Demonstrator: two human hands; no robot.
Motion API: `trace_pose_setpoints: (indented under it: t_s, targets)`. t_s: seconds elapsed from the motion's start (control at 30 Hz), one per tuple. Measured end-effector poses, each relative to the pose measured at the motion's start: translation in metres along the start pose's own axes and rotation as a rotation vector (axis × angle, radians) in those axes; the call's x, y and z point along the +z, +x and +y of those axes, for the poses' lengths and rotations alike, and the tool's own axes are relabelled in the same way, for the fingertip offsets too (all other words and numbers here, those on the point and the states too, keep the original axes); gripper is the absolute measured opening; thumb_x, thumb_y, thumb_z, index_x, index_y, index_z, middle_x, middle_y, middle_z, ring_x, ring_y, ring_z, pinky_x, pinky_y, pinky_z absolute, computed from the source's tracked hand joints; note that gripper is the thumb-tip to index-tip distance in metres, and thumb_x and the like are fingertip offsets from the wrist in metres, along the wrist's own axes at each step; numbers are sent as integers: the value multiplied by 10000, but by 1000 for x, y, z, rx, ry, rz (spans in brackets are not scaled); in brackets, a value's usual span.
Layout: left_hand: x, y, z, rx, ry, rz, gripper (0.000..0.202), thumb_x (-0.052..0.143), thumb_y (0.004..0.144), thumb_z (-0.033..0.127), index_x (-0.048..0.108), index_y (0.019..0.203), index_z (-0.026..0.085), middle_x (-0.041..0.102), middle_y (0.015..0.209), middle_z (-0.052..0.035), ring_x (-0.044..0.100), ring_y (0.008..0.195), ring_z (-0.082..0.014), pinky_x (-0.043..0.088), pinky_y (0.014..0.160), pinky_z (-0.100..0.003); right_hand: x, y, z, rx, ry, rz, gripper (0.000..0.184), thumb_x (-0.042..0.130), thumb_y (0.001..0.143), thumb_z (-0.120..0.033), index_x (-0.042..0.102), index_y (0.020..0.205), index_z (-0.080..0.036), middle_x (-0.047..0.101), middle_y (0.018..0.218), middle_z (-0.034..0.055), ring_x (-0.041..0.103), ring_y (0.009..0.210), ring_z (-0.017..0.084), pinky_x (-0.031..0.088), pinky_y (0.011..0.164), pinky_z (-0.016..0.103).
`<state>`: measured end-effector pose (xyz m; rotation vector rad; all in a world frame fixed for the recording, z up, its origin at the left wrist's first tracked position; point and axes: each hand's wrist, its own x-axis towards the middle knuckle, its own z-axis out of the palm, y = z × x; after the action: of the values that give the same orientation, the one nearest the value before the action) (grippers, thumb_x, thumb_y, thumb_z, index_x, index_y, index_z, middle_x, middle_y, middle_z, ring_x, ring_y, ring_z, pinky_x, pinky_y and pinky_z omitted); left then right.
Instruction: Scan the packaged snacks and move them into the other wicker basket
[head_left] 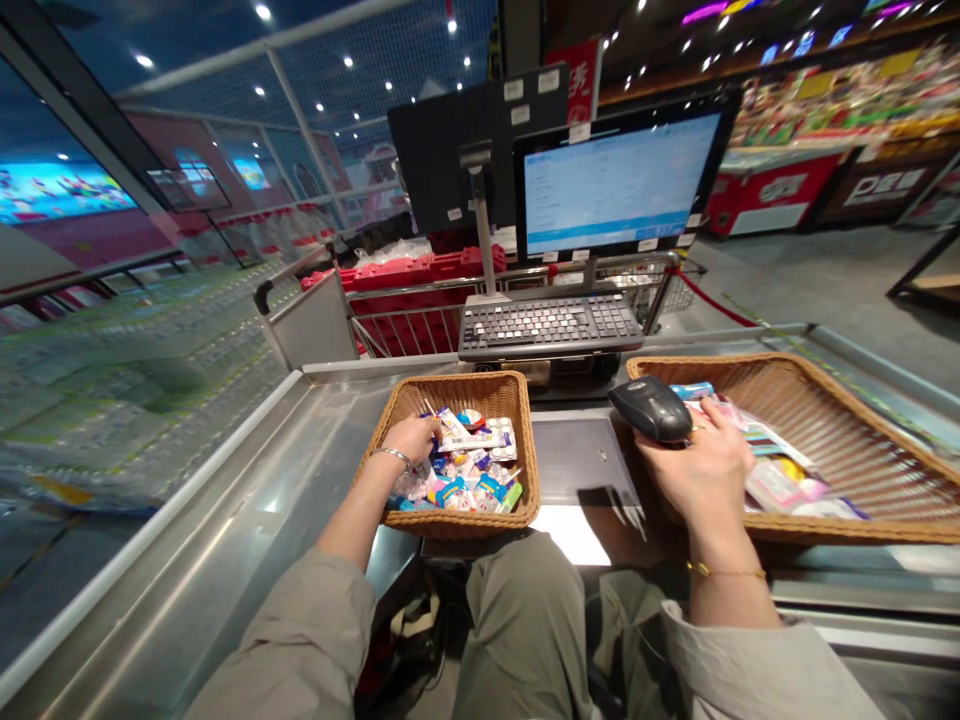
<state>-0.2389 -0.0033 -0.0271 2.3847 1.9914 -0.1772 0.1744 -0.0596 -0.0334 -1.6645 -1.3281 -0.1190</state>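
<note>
My left hand (411, 440) reaches into a square wicker basket (532, 470) filled with small wrapped sweets (472, 480). Its fingers are closed at the basket's left side, beside a slim white packet (472, 441); what they hold, if anything, is hidden. In my right hand (701, 470) is a black handheld barcode scanner (651, 408), its head pointing left over the counter. This hand is above the near left end of a longer wicker basket (885, 440), where a pink and white package (776, 485) and other packets lie.
Between the baskets is a grey scanner plate (577, 460) set in the metal counter (300, 480). Behind it stand a black keyboard (551, 322) and a lit monitor (622, 185). A shopping cart (405, 325) with red items is beyond the counter.
</note>
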Motion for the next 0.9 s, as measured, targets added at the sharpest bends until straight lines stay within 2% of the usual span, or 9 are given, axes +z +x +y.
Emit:
trace_pose_setpoints:
  t_s: [0.13,0.23,0.33,0.47,0.57,0.63,0.73,0.8,0.9]
  targets:
    - [-8,12,26,69,23,29,254,582,935,252,716,1150,241,781,1149,-67,718,1105,-232,357,1198,-431,1,0,0,12,-2,3,380,658,701,-511,723,934,-219,741,1059,120,557,1311,344,374,1119,574]
    - [-5,27,59,170,38,-2,194,662,915,311,713,1092,251,779,1158,-46,712,1128,-226,288,1236,-458,0,-1,-2,14,7,-8,384,664,701,-508,726,951,-223,739,1064,117,560,1304,355,365,1123,594]
    - [6,43,91,195,80,-36,97,652,910,222,725,970,199,801,1003,-78,751,1015,-236,201,1263,-515,-1,-1,-3,19,9,-15,366,669,705,-496,726,947,-228,741,1071,114,560,1299,364,361,1121,608]
    - [22,58,115,141,113,-38,260,492,928,54,726,954,164,797,892,-105,768,929,-237,133,1259,-601,0,-2,3,-4,6,-10,358,651,726,-503,722,949,-232,743,1084,110,560,1301,347,365,1123,581]
    - [27,64,121,97,86,-20,277,495,913,28,715,987,178,793,905,-93,766,952,-232,214,1234,-599,3,-2,8,-8,3,4,401,626,739,-533,725,963,-216,732,1113,133,560,1300,349,367,1116,576]
    - [24,66,121,74,46,-8,225,540,902,44,716,945,178,787,952,-100,762,976,-235,353,1176,-518,4,-2,10,-7,6,10,410,617,741,-543,726,959,-213,733,1100,138,564,1293,350,373,1109,578]
    - [11,68,116,28,-36,26,79,655,881,157,723,901,191,767,1046,-108,755,983,-259,521,968,-388,3,-2,8,-13,25,19,388,625,732,-532,724,936,-217,739,1075,131,577,1274,348,374,1113,578]
    - [-2,69,107,-17,-100,86,117,665,909,299,727,981,231,750,1115,-91,741,1014,-260,541,879,-342,2,-2,7,-6,39,32,377,638,722,-519,726,928,-216,740,1079,130,583,1265,354,375,1113,582]
    - [-17,68,88,-125,-191,191,252,557,978,428,695,1109,262,755,1118,-51,716,1067,-234,534,861,-302,1,-1,5,-6,61,40,350,653,714,-498,731,916,-222,748,1040,116,583,1269,363,368,1119,589]
